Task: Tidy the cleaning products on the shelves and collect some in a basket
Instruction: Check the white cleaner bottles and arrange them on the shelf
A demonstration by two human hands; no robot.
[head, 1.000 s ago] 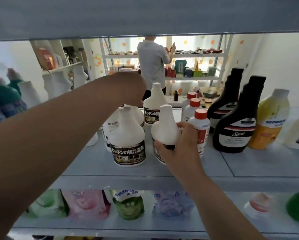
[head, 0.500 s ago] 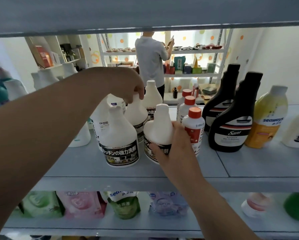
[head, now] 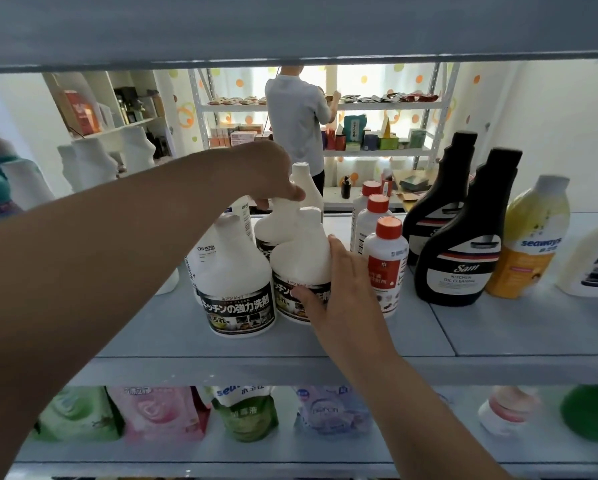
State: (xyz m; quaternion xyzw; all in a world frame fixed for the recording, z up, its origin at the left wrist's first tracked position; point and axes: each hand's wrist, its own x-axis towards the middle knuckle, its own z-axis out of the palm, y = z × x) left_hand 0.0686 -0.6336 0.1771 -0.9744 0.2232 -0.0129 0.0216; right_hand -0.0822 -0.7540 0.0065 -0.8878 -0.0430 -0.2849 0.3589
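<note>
Gripped in the right hand [head: 339, 282]: the front white bottle [head: 299, 261], thumb across its dark label, fingers curled round its right side. Clasped at the neck by the left hand [head: 270, 174]: a second white bottle [head: 277, 220], directly behind the front white bottle and touching it. Both upright on the grey shelf [head: 360, 337]. Just left of the front white bottle, a twin bottle [head: 237, 271]; just right, red-capped bottles [head: 386, 268] in a row; further right, black bottles [head: 460, 261].
</note>
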